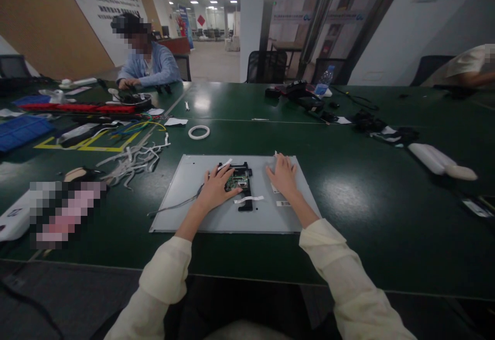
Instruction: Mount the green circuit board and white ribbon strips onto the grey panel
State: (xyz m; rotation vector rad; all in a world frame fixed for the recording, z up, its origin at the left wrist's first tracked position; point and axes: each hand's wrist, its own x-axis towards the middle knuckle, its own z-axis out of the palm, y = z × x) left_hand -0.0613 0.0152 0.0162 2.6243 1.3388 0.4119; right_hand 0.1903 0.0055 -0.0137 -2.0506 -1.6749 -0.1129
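A flat grey panel (185, 175) lies on the green table in front of me. On its middle sits a black bracket (246, 203) with a green circuit board (242, 181). My left hand (218, 188) rests over the board's left side, fingers spread. White tape strips cross the bracket: an upper strip (225, 164) by my left fingertips and a lower strip (248, 199). A cable (174, 206) runs leftward from under that hand. My right hand (284, 175) is over the panel's right part, fingers apart, with a small white strip (276, 153) at a fingertip. Labels below it are partly covered.
A white tape roll (199, 132) lies beyond the panel. To the left are a tangle of white strips (137, 159), coloured wires and blue trays (23, 131). A bottle (324, 81) and black gear stand far right. A person (154, 64) sits across the table.
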